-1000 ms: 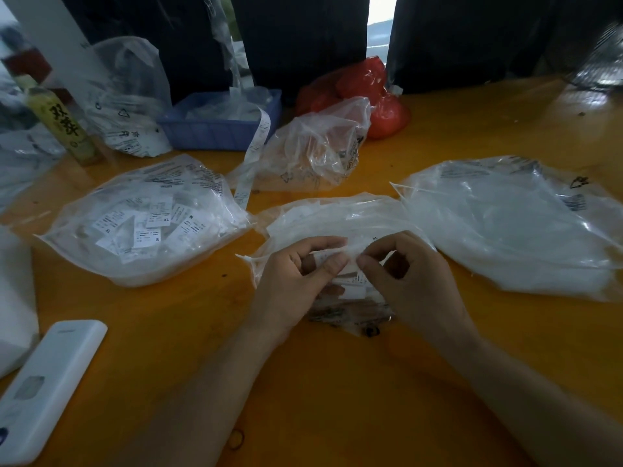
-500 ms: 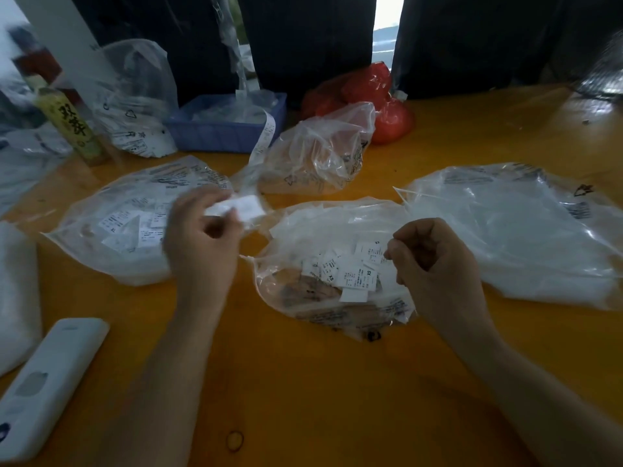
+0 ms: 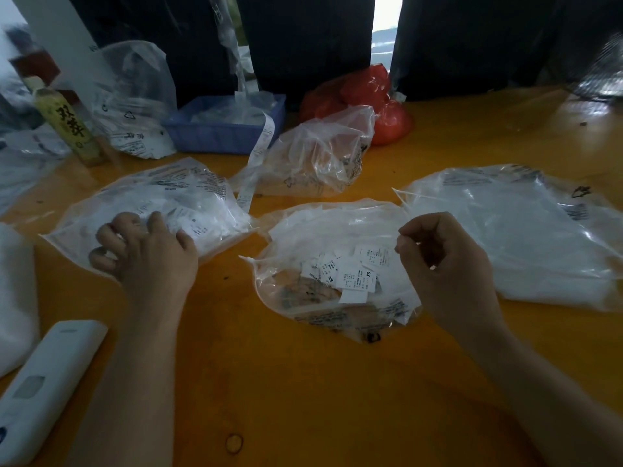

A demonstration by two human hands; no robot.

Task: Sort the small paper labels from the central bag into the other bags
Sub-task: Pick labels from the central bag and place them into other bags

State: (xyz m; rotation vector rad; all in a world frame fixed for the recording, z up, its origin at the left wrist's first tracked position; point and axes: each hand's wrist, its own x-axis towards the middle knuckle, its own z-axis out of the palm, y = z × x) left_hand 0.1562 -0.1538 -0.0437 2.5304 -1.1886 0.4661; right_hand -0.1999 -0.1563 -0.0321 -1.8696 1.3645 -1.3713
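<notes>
Your left hand (image 3: 145, 254) has swung away from the central bag (image 3: 337, 264) since a moment ago and now lies on the left bag (image 3: 151, 203), fingers spread and pressing the plastic; the white slip it carried is no longer visible, so it has probably gone in with the others. That bag sits left of the central bag, nearly touching it. The central bag lies slack on the orange table (image 3: 303, 382), mouth toward you, with the remaining paper labels (image 3: 354, 274) heaped loosely inside, several marked XS. Just right of that heap, your right hand (image 3: 448, 267) hovers over the bag's right edge, fingers curled, thumb and forefinger pinched together; whether they hold a label or the film I cannot tell. Right of the central bag lies the right bag (image 3: 522, 230), well filled. The labels look weightless, thin and prone to cling together, so pinch one by a free corner and lift slowly. The film is slippery; steady the mouth.
</notes>
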